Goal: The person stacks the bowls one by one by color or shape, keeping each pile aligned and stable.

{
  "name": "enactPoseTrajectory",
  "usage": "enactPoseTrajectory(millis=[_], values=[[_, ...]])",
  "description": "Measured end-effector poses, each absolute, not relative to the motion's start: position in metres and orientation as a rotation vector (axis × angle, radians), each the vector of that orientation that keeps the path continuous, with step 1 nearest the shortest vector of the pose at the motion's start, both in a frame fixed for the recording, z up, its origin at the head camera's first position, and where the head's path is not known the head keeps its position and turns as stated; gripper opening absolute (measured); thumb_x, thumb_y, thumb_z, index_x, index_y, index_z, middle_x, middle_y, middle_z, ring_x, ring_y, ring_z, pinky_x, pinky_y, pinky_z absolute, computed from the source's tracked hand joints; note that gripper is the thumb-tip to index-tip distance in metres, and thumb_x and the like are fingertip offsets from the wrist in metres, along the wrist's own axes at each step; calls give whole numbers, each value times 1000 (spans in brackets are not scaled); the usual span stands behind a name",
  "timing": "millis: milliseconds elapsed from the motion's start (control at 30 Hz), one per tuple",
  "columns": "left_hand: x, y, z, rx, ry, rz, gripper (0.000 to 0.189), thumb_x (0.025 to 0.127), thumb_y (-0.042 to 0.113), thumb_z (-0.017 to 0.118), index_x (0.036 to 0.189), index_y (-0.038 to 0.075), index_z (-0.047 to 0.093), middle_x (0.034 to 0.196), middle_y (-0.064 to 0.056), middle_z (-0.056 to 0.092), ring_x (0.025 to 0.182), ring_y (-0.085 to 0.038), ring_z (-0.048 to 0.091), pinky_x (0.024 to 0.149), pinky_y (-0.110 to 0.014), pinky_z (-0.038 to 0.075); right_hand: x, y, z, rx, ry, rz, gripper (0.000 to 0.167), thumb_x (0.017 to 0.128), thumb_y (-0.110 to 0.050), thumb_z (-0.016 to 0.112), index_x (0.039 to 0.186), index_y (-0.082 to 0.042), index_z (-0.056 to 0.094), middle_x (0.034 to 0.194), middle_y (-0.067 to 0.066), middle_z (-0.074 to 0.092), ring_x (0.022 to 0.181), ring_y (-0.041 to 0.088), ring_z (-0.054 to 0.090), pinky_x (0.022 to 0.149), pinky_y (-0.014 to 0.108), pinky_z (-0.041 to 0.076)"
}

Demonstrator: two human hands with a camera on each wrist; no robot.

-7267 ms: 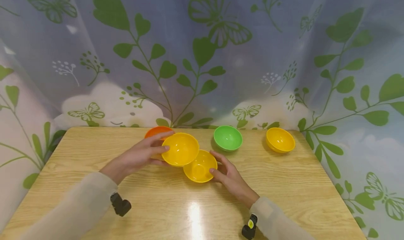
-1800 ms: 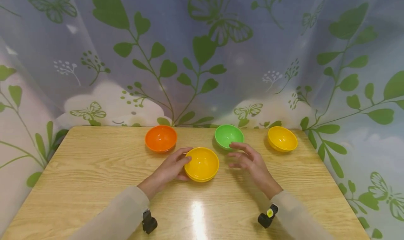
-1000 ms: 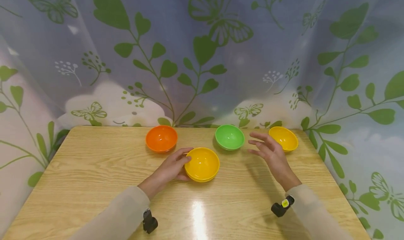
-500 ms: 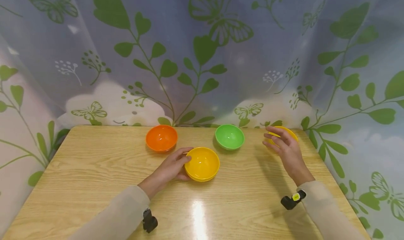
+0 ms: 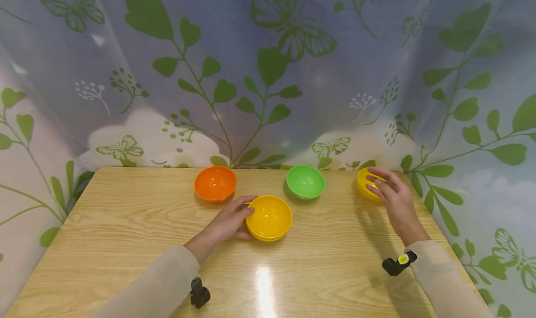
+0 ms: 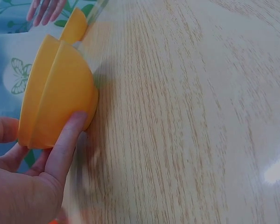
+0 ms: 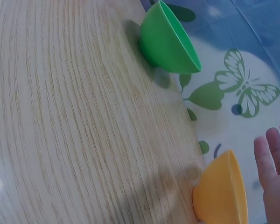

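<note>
Two nested yellow bowls (image 5: pixel 270 218) stand mid-table, one inside the other, their double rim plain in the left wrist view. My left hand (image 5: pixel 222 220) grips them from the left, thumb at the upper rim and a finger along the outer wall. Toward the table's back right corner, another yellow bowl (image 5: pixel 363 184) sits upright. Over it hovers my right hand (image 5: pixel 395 202), fingers extended and covering part of its right side in the head view. From the right wrist, this hand (image 7: pixel 276 172) shows apart from the yellow bowl (image 7: pixel 217 191), holding nothing.
An orange bowl (image 5: pixel 215 184) is at the back left of the wooden table (image 5: pixel 125 243), behind the left hand. Between the stack and the right bowl, near the back edge, stands a green bowl (image 5: pixel 305 182). A patterned curtain (image 5: pixel 234 76) hangs right behind the table.
Earlier the left hand held one yellow bowl above another in the right hand; now they are nested. My right hand has let go and moved right, over the far yellow bowl. The left stays put lately.
</note>
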State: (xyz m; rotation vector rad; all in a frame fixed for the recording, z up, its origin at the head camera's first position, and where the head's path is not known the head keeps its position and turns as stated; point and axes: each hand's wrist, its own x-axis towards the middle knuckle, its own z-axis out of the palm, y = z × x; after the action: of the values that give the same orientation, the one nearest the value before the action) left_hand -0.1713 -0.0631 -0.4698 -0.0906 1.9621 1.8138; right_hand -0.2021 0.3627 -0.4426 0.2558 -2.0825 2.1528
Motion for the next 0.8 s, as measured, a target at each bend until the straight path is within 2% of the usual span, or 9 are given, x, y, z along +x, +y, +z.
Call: enactPoseTrajectory(millis=[300, 567, 800], values=[[-171, -63, -468, -91, 1943, 1822, 51, 113, 20, 54, 164, 17, 48, 166, -22, 47, 136, -41, 64, 88, -49, 71, -204, 377, -445, 178, -2034, 2121, 34, 114, -9, 56, 145, 2, 61, 143, 1, 64, 126, 7, 67, 107, 15, 57], [-171, -64, -468, -90, 1950, 1808, 52, 113, 19, 54, 164, 18, 48, 165, -21, 49, 135, -40, 64, 88, -48, 71, -202, 387, -444, 2, -2186, 1931, 35, 113, -18, 60, 146, -9, 65, 136, -12, 66, 130, 5, 57, 104, 7, 47], [-172, -65, -468, -75, 1963, 1798, 52, 113, 20, 54, 164, 17, 48, 164, -21, 49, 135, -39, 64, 87, -47, 71, -201, 395, -443, -134, -2206, 1848, 33, 114, -21, 60, 145, -16, 68, 139, -12, 67, 131, 4, 53, 104, 6, 43]])
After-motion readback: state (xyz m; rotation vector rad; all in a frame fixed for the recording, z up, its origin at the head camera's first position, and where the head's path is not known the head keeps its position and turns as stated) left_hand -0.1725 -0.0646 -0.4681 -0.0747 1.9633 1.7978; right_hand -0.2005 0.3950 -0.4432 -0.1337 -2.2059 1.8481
